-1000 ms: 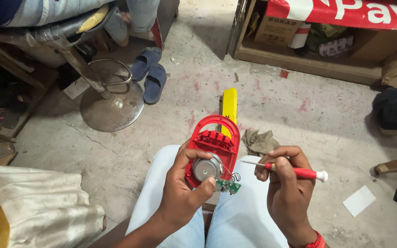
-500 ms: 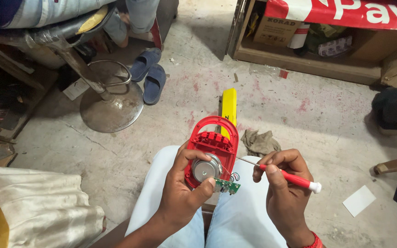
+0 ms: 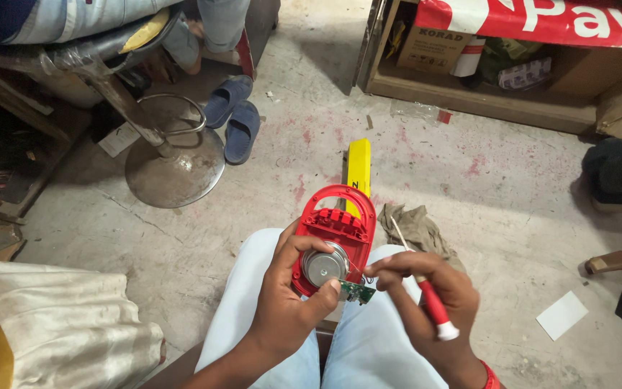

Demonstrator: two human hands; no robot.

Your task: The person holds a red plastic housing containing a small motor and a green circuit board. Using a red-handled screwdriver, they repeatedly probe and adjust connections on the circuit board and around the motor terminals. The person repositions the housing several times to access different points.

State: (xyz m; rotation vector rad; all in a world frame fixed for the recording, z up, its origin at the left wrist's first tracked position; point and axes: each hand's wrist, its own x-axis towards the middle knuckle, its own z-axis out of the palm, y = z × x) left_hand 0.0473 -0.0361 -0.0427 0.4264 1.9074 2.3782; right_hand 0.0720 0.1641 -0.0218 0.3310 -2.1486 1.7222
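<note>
My left hand [image 3: 289,295] grips an opened red plastic casing [image 3: 340,227] with a handle loop at its far end, held over my lap. A round silver speaker [image 3: 324,266] sits inside it, under my thumb. A small green circuit board [image 3: 356,291] hangs from thin wires at the casing's near edge, and the fingertips of my right hand [image 3: 426,299] pinch at it. That hand also holds a red-handled screwdriver [image 3: 433,306], its thin shaft pointing up and away. A yellow plastic piece [image 3: 358,167] lies on the floor just beyond the casing.
A crumpled grey rag [image 3: 419,229] lies on the concrete floor to the right. A metal stool base [image 3: 173,169] and blue slippers [image 3: 233,119] are at the left, with another person's legs behind. A wooden shelf [image 3: 484,101] with boxes stands at the back. White cloth [image 3: 59,331] lies lower left.
My right hand has turned the screwdriver from lying sideways to pointing up and away, and its fingers have moved in onto the green circuit board. The left hand stays on the casing.
</note>
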